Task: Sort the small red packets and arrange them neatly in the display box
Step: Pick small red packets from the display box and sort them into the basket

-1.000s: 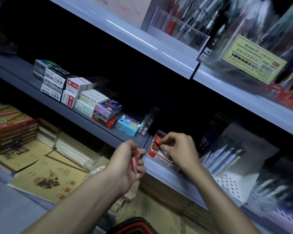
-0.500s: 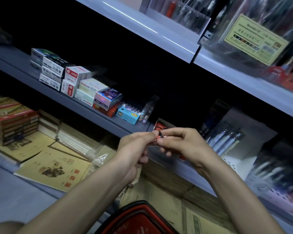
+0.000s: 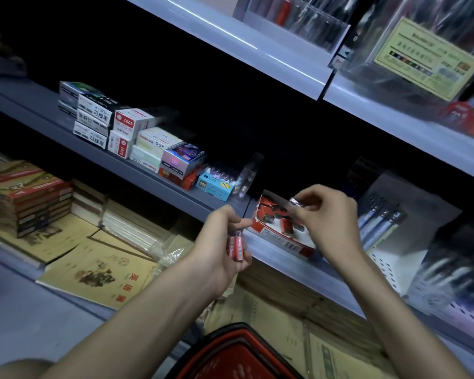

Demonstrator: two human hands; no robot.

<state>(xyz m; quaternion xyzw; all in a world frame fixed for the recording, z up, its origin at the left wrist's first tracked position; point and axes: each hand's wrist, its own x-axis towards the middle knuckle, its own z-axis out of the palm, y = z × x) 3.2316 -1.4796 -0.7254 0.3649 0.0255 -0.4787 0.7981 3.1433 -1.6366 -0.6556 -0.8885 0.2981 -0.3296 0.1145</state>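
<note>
Left hand (image 3: 225, 250) clamps a few red packets (image 3: 236, 246) just left of the display box (image 3: 282, 228) on the shelf (image 3: 153, 173). Right hand (image 3: 329, 217) hovers over the box, fingers pinching something small, possibly a blurred packet (image 3: 296, 201).

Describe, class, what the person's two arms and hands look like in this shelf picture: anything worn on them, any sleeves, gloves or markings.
Both arms are bare from the bottom edge of the picture to the fingertips: no sleeves in view. The left hand and the right hand wear no gloves. No watch, bracelet or ring shows on either, and no markings stand out, though the picture is dim and a little blurred.
</note>
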